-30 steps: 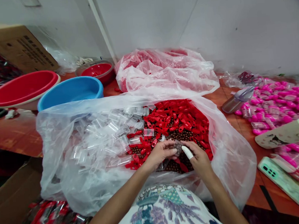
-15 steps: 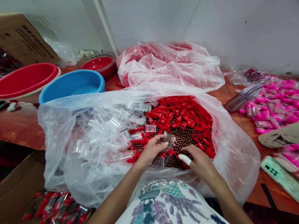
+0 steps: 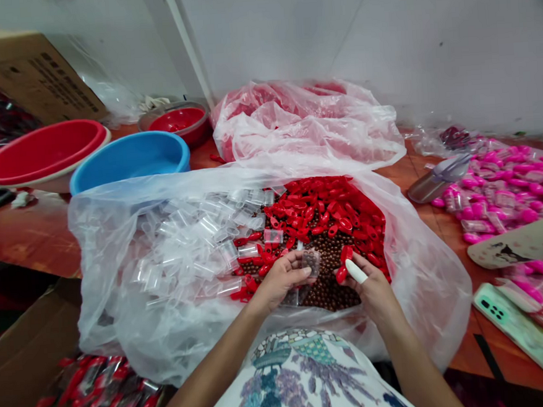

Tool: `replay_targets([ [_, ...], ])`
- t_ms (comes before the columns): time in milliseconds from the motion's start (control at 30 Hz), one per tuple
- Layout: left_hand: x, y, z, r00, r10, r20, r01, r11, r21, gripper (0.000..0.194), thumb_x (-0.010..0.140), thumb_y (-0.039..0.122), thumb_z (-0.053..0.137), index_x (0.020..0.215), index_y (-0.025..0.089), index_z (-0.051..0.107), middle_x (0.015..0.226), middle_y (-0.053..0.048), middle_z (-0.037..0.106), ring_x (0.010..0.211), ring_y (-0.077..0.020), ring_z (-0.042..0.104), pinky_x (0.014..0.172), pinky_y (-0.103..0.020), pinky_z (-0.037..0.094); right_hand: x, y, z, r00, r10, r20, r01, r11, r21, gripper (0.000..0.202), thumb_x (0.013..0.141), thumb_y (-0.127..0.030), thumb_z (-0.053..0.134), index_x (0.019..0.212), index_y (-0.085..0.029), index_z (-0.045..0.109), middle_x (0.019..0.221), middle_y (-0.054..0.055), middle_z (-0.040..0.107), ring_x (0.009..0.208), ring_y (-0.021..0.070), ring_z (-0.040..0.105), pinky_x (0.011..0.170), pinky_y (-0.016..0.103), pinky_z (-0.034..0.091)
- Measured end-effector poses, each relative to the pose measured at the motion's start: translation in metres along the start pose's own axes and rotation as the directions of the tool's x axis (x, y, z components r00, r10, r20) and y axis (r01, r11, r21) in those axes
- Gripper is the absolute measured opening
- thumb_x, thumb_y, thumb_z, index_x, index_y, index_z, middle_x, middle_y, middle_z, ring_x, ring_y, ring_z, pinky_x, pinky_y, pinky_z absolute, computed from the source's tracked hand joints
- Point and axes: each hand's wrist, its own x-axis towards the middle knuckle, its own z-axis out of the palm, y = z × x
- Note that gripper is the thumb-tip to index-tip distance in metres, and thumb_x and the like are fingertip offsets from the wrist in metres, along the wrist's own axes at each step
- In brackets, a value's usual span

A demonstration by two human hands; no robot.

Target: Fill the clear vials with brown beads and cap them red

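My left hand point(image 3: 283, 279) grips a clear plastic tube point(image 3: 311, 263) that seems to have brown beads inside. Between the fingers of my right hand point(image 3: 369, 281), one wearing a white finger cover, is a red plastic cap point(image 3: 345, 263). Both hands are over an opened white plastic bag point(image 3: 425, 273). Loose brown beads point(image 3: 328, 292) lie in it under my hands. Red plastic caps point(image 3: 318, 203) are heaped at its far right, and empty clear tubes point(image 3: 199, 227) fill its left side.
Behind stand a blue basin point(image 3: 131, 157), a red basin point(image 3: 39, 148) and another bag point(image 3: 307, 120) of red pieces. At right are pink pieces point(image 3: 521, 180), a bottle point(image 3: 520, 243) and a phone point(image 3: 525, 334). Filled red-capped tubes point(image 3: 103, 395) lie in a carton at lower left.
My right hand has risen from the beads with a red cap now in its fingers. The tube in my left hand has tipped more upright.
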Motion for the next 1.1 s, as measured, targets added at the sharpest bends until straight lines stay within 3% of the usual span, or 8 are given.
replay_targets([
  [100, 0.0, -0.001, 0.003, 0.999, -0.015, 0.038, 0.015, 1.0, 0.007, 0.044, 0.07, 0.022, 0.071, 0.111, 0.013, 0.058, 0.102, -0.01, 0.063, 0.086, -0.0157, 0.061, 0.08, -0.031, 0.049, -0.001, -0.007, 0.002, 1.0, 0.013, 0.013, -0.015, 0.975, 0.221, 0.039, 0.069, -0.034, 0.07, 0.105, -0.025, 0.058, 0.085, -0.002, 0.062, 0.072, 0.0156, 0.061, 0.06, 0.028, 0.052],
  [267, -0.003, -0.001, 0.006, 0.996, -0.039, 0.077, 0.039, 0.999, -0.002, 0.043, 0.07, 0.02, 0.07, 0.111, 0.014, 0.059, 0.102, -0.01, 0.064, 0.088, -0.0167, 0.06, 0.079, -0.031, 0.049, 0.0, -0.008, 0.003, 0.989, -0.112, -0.094, 0.132, 0.961, 0.243, 0.026, 0.066, -0.024, 0.073, 0.087, -0.023, 0.058, 0.083, -0.004, 0.061, 0.075, 0.0134, 0.062, 0.066, 0.026, 0.052],
  [533, -0.006, -0.002, 0.013, 0.996, -0.05, 0.067, 0.049, 0.999, 0.022, 0.046, 0.067, 0.023, 0.072, 0.111, 0.017, 0.063, 0.107, -0.009, 0.064, 0.091, -0.0195, 0.059, 0.079, -0.034, 0.05, -0.003, -0.008, 0.012, 0.98, -0.184, -0.081, 0.197, 0.959, 0.202, 0.042, 0.066, -0.023, 0.073, 0.103, -0.026, 0.054, 0.087, -0.002, 0.064, 0.077, 0.0145, 0.062, 0.074, 0.032, 0.053],
  [733, -0.007, 0.001, 0.014, 0.999, 0.01, 0.039, -0.013, 0.997, 0.077, 0.047, 0.067, 0.029, 0.073, 0.111, 0.016, 0.064, 0.13, -0.012, 0.051, 0.099, -0.0237, 0.057, 0.075, -0.032, 0.051, -0.006, -0.006, 0.006, 0.968, -0.235, -0.092, 0.24, 0.97, 0.048, 0.047, 0.075, -0.034, 0.066, 0.12, -0.029, 0.052, 0.113, 0.002, 0.061, 0.101, 0.0213, 0.06, 0.091, 0.042, 0.046],
  [867, -0.007, 0.002, 0.018, 1.0, 0.027, 0.016, -0.028, 0.996, 0.079, 0.048, 0.066, 0.031, 0.074, 0.111, 0.016, 0.064, 0.132, -0.012, 0.049, 0.101, -0.0246, 0.057, 0.076, -0.034, 0.052, -0.01, -0.014, -0.004, 0.96, -0.272, 0.074, 0.281, 0.939, -0.2, 0.059, 0.083, -0.04, 0.056, 0.137, -0.029, 0.034, 0.116, 0.004, 0.062, 0.119, 0.0234, 0.049, 0.104, 0.046, 0.032],
  [967, -0.007, -0.001, 0.02, 0.999, 0.023, 0.024, -0.025, 0.997, 0.07, 0.048, 0.065, 0.03, 0.075, 0.11, 0.016, 0.064, 0.121, -0.011, 0.057, 0.097, -0.0235, 0.058, 0.078, -0.037, 0.051, -0.013, -0.023, -0.007, 0.925, -0.331, 0.188, 0.38, 0.798, -0.468, 0.058, 0.086, -0.038, 0.052, 0.139, -0.029, 0.031, 0.129, 0.005, 0.052, 0.131, 0.0231, 0.033, 0.11, 0.047, 0.018],
  [1033, -0.006, -0.005, 0.019, 0.999, 0.03, 0.02, -0.031, 0.996, 0.083, 0.048, 0.064, 0.03, 0.075, 0.109, 0.016, 0.065, 0.116, -0.01, 0.059, 0.094, -0.0229, 0.059, 0.077, -0.038, 0.051, -0.014, -0.026, -0.006, 0.896, -0.337, 0.287, 0.443, 0.693, -0.568, 0.053, 0.088, -0.035, 0.047, 0.138, -0.03, 0.032, 0.134, 0.005, 0.046, 0.13, 0.0217, 0.033, 0.109, 0.044, 0.02],
  [1100, -0.006, -0.008, 0.017, 0.999, 0.04, 0.023, -0.043, 0.992, 0.122, 0.048, 0.065, 0.031, 0.074, 0.11, 0.016, 0.064, 0.115, -0.01, 0.06, 0.092, -0.0228, 0.059, 0.078, -0.038, 0.051, -0.014, -0.028, -0.004, 0.865, -0.31, 0.394, 0.499, 0.619, -0.607, 0.048, 0.09, -0.03, 0.042, 0.137, -0.03, 0.035, 0.128, 0.006, 0.049, 0.121, 0.0191, 0.044, 0.105, 0.038, 0.03],
])
